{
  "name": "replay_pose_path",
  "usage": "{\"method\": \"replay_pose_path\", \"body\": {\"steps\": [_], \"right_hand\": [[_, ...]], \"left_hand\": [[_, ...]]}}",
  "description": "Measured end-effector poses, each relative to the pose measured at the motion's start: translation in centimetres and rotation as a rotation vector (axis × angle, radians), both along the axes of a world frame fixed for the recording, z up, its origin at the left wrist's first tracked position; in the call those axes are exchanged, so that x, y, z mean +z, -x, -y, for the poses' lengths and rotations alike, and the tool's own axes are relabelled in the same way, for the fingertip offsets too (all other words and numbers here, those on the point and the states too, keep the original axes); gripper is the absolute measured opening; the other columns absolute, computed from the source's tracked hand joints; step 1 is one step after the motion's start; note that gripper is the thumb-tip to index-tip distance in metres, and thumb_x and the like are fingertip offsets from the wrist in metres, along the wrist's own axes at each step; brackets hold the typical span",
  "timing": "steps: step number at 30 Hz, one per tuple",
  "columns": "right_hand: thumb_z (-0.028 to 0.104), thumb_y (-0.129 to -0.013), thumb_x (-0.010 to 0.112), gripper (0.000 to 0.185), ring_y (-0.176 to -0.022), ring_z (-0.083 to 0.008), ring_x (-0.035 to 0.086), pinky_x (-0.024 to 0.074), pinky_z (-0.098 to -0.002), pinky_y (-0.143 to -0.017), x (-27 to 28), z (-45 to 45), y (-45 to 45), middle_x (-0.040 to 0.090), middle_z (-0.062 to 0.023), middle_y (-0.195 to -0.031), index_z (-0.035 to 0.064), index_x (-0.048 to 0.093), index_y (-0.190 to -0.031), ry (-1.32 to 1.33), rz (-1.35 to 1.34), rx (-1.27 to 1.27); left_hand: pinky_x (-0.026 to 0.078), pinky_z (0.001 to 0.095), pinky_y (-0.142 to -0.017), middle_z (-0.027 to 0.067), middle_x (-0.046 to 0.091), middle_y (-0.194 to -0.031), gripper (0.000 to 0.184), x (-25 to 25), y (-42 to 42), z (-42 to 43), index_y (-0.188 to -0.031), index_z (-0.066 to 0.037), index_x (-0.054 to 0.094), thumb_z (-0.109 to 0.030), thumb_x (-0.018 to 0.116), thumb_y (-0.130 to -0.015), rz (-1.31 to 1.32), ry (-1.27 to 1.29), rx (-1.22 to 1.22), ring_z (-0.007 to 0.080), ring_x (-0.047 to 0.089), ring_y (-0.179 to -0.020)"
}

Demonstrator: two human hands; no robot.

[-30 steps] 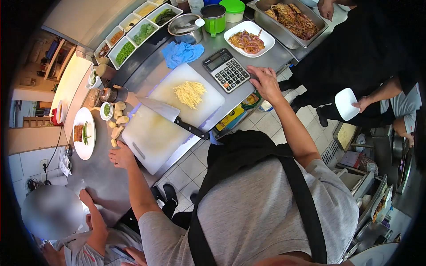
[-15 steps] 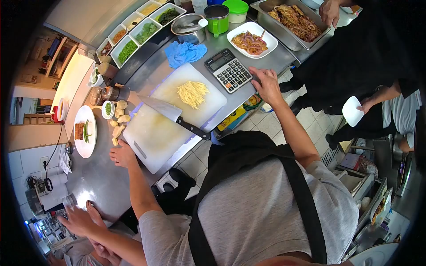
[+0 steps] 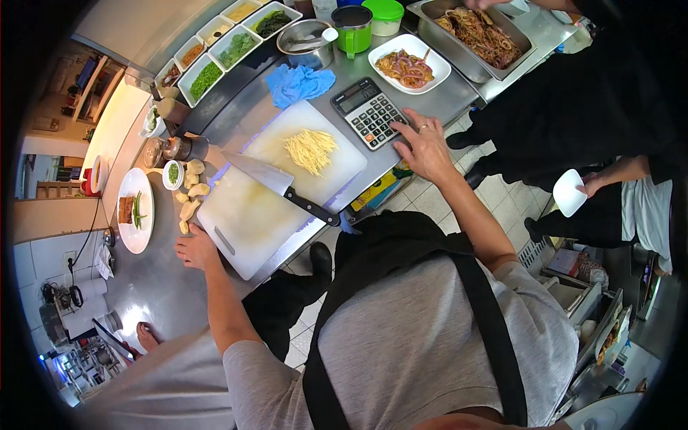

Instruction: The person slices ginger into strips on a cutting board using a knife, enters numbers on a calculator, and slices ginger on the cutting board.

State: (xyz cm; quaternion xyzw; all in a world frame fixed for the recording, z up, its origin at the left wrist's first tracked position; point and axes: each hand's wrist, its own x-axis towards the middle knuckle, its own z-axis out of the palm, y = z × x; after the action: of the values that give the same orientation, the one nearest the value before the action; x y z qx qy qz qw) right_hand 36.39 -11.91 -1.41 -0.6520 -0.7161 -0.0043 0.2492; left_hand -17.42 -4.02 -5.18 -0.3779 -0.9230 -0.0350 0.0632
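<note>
OK, counter (image 3: 161, 287), near edge: board (image 3: 247, 222) w/ knife (image 3: 276, 183) lying on it, then calc (image 3: 369, 115). R hand (image 3: 426, 147) half-open at its R corner, L hand (image 3: 197, 251) loose by board, both empty. Strips (image 3: 310, 150) cut; pale pcs (image 3: 190, 210) off board's L edge still chunks.

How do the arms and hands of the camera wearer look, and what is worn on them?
Short, mottled grey fabric sleeves end near the elbows, leaving both forearms bare. The left hand and the right hand are ungloved; the right has what looks like a thin ring on one finger. Both wrists look bare.
</note>
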Motion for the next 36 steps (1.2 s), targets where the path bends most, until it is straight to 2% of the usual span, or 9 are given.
{"method": "replay_pose_path", "body": {"steps": [4,10,22,28,36], "right_hand": [[0.026,-0.083,0.069,0.036,-0.126,-0.0331,0.046,0.0289,-0.0602,-0.105,-0.1,-0.3,0.5,0.045,-0.0147,-0.14,0.0154,0.064,-0.117,-0.004,0.021,0.032],[0.028,-0.083,0.068,0.036,-0.126,-0.0328,0.045,0.0277,-0.0614,-0.105,0.6,-0.9,1.2,0.045,-0.0141,-0.14,0.0153,0.064,-0.117,-0.008,0.034,0.027],[0.034,-0.083,0.068,0.039,-0.127,-0.0327,0.045,0.0271,-0.0636,-0.105,0.4,-1.0,0.9,0.045,-0.0146,-0.14,0.0137,0.064,-0.116,-0.039,0.035,0.024],[0.04,-0.086,0.066,0.049,-0.126,-0.032,0.048,0.0284,-0.0606,-0.106,-0.8,-1.1,-0.1,0.049,-0.0156,-0.139,0.014,0.057,-0.127,0.001,0.006,-0.087],[0.043,-0.087,0.063,0.055,-0.127,-0.0291,0.048,0.0271,-0.0595,-0.107,-1.3,-0.9,-0.4,0.053,-0.0134,-0.136,0.0154,0.051,-0.133,0.074,-0.021,-0.076]], "left_hand": [[0.036,0.0514,-0.103,0.0172,0.042,-0.142,0.073,0.0,-0.1,0.0,-0.135,0.001,0.042,-0.061,0.036,-0.096,-0.008,0.001,-0.005,0.0327,0.037,-0.134],[0.035,0.0525,-0.104,0.0191,0.044,-0.137,0.073,-1.9,1.1,-0.2,-0.131,0.003,0.044,-0.061,0.037,-0.095,-0.109,-0.081,-0.037,0.0344,0.038,-0.132],[0.036,0.0534,-0.103,0.019,0.044,-0.138,0.073,-1.3,0.9,-0.1,-0.132,0.003,0.044,-0.06,0.038,-0.095,-0.08,-0.06,-0.031,0.0347,0.039,-0.131],[0.036,0.0536,-0.103,0.0193,0.044,-0.137,0.073,-0.9,0.6,0.0,-0.133,0.003,0.044,-0.06,0.037,-0.095,-0.065,-0.036,-0.03,0.0354,0.04,-0.131],[0.038,0.0542,-0.1,0.0194,0.048,-0.131,0.069,-0.8,0.4,0.0,-0.126,0.003,0.047,-0.058,0.04,-0.095,-0.078,-0.061,-0.036,0.0358,0.042,-0.128]]}}
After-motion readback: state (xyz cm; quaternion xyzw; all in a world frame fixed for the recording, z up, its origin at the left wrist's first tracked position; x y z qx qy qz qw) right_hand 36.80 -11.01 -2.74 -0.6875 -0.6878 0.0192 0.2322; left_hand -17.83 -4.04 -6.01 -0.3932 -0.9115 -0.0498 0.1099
